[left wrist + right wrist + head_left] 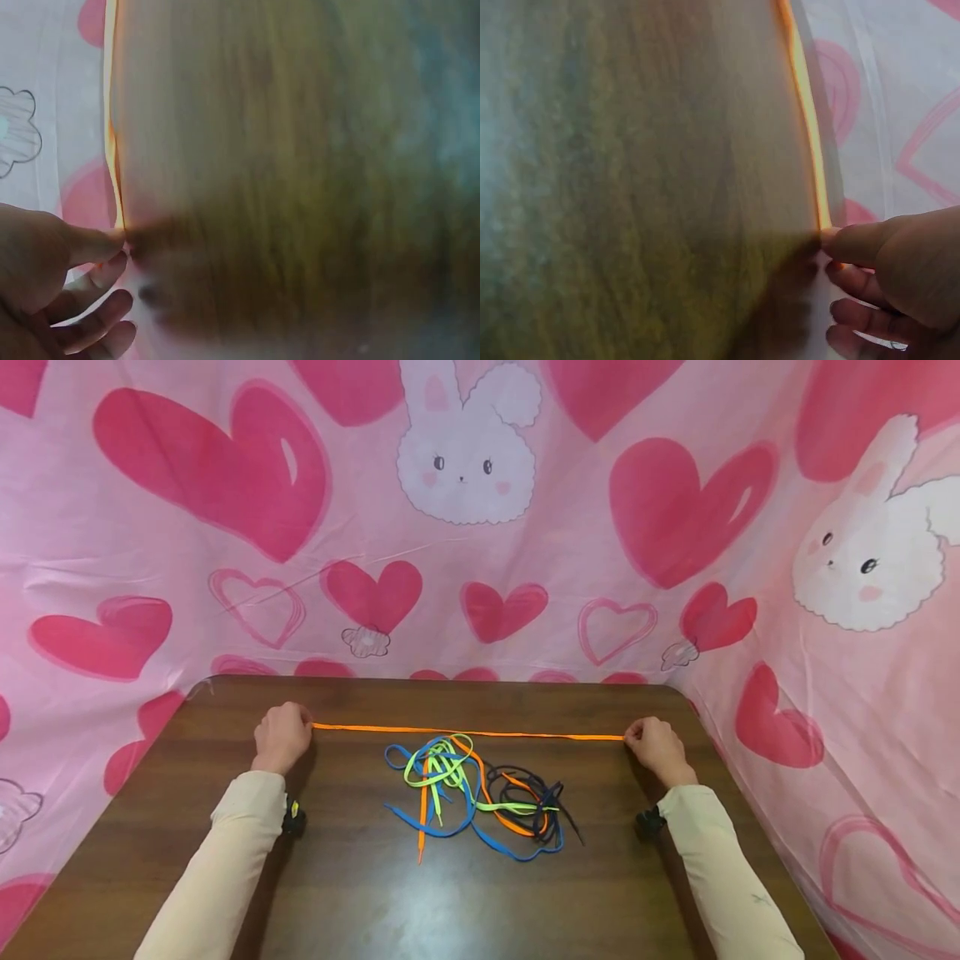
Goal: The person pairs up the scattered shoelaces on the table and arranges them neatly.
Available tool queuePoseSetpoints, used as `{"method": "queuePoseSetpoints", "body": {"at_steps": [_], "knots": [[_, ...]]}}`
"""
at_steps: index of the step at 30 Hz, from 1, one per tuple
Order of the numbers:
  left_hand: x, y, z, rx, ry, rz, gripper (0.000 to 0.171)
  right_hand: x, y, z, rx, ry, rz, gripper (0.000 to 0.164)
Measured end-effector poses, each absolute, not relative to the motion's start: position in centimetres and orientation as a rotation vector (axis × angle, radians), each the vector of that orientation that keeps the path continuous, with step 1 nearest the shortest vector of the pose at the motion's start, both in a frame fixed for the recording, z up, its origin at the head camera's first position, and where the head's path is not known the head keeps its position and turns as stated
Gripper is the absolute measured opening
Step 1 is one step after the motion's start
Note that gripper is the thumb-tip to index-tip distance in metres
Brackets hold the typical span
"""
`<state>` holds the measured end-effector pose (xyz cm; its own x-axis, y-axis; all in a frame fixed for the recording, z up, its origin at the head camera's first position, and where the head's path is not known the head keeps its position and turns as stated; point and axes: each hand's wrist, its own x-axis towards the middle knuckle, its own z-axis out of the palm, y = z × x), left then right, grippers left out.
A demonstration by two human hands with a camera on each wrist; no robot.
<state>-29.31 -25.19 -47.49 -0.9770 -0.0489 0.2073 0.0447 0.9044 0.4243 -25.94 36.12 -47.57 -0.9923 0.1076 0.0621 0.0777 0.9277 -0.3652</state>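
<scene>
Orange lace (592, 737) runs straight across the surface (360, 877), near its far edge, pinched by the fingers (86, 286) of the left hand (282, 737) towards one far corner and those of the right hand (662, 749) towards the other. I take the step to be drawing it out straight; the next move seems to call for even tension while both ends are laid down together. Nearer the middle lies a loose tangle of blue lace (408, 820), lime lace (510, 807), black lace (572, 823) and more orange strands (422, 814); I cannot tell whether it touches the stretched one. Glare brightens the brown, wood-grained surface, and pink cloth (562, 543) printed with hearts and rabbits hangs beyond the far edge and alongside.
</scene>
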Motion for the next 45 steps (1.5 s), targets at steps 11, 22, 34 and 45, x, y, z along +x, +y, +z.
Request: {"method": "queuePoseSetpoints", "body": {"at_steps": [11,22,34,45], "knots": [[-30.4,-25.9,-47.5,0.084,-2.861,-0.738,0.014,-27.8,36.1,-47.9,-0.216,-2.966,0.669,0.014],[-31.8,-26.4,-47.9,0.346,-2.915,-0.947,0.032,-28.9,36.4,-48.0,-0.308,-2.937,0.762,0.017],[-32.3,-25.2,-47.7,0.269,-2.949,-0.871,0.023,-29.4,36.4,-48.6,-0.354,-2.854,0.854,0.020],[-32.8,-24.8,-47.9,0.182,-2.875,-0.861,0.018,-29.7,36.5,-48.6,-0.423,-2.855,0.875,0.027]]}}
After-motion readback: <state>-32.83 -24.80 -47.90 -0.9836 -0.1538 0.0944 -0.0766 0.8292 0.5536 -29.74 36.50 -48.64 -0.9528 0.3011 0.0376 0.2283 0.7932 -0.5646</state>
